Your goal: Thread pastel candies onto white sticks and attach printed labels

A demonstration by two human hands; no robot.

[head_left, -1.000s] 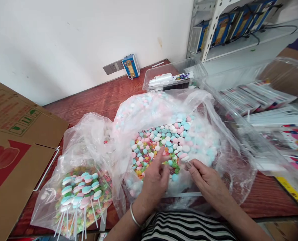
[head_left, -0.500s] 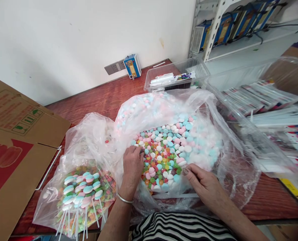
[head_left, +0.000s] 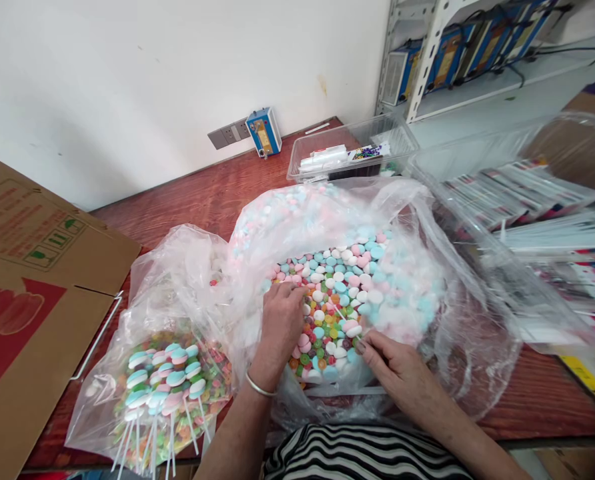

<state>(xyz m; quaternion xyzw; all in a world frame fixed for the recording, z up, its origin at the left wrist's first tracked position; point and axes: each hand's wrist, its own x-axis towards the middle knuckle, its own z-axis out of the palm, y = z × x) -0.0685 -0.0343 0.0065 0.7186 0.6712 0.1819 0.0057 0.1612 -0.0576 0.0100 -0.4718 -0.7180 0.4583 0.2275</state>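
Over the big bag (head_left: 322, 230), both hands were at work. Right hand (head_left: 396, 365): grip narrow, thumb and fingertips pinching the skewer (head_left: 350, 327) near its lower end. Skewer slanted up and left out of that grip, pink-and-white candies threaded just beyond the fingertips, bare white tip past them. Its threaded part was above the loose gummies (head_left: 333, 320), between the two hands, nearer the right.

Left hand (head_left: 282, 323): fingers bent down at the left edge of the loose candies (head_left: 330, 257), touching or just above them, well apart from the skewer. Fingertips hidden, so cannot tell if that grip held anything. Bracelet (head_left: 260, 385) on the left wrist.

Gummies lay at the near-left of the pile; blue, pink and white candies lay farther back and right, partly under plastic.

Left of the big bag, a small bag (head_left: 177, 263) of gummies sat on the surface (head_left: 192, 190), a bunch of skewers (head_left: 166, 380) lying on it, sticks toward the wearer. Box (head_left: 37, 267) stood far left. Clear tray (head_left: 403, 139) was behind the big bag, packs (head_left: 522, 193) off right. Blue device (head_left: 264, 133) was by the wall sockets (head_left: 227, 135).
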